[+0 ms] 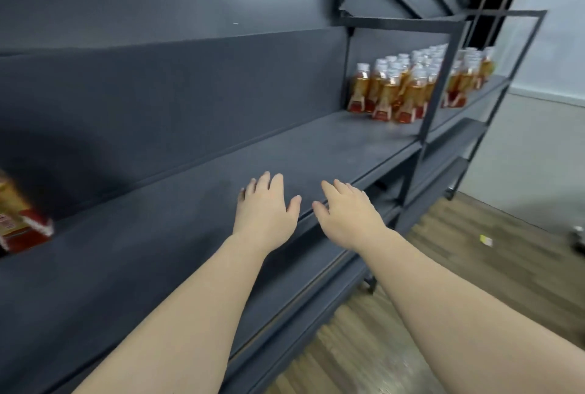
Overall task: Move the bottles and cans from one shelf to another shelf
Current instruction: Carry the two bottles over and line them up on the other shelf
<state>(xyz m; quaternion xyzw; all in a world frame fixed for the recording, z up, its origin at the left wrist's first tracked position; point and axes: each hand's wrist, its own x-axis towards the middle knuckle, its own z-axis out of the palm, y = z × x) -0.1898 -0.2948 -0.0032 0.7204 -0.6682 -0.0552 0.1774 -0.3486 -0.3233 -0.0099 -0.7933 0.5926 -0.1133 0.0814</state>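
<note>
Both arms are out straight, bare forearms, palms down, side by side over the middle of the long shelf (pixel 158 235). The left hand (pixel 267 207) is over the shelf top, fingers straight and slightly fanned, thumb out to the right. The right hand (pixel 346 210) is just beside it, over the front lip, fingers loosely spread and pointing far-right, thumb toward the left hand. The thumbs are near each other but apart. Neither hand holds anything. Can't tell whether the palms touch the board or float just above it.

The shelf is flat dark grey board, matte with a faint scuffed sheen, and has a thin squared front edge. The back panel (pixel 190 92) is the same grey: plain, upright, with a shallow step along its base. Lower shelves (pixel 316 292) below have the same finish.

The bottles (pixel 395 86) are at the far right end of that shelf, well apart from the hands. They stand upright in a tight cluster: clear plastic, amber liquid, white caps, red-and-gold labels near the base. A dark square-section metal frame post (pixel 440 83) stands in front of them. Past it is a second group of bottles (pixel 468 80) of the same kind.

One more bottle (pixel 19 216) is at the left edge on the same shelf, cut off by the frame and motion-blurred, with the same red and gold label.

The floor (pixel 443 283) is wood-look plank, brown, with a small yellow scrap (pixel 486 240) lying on it to the right.
</note>
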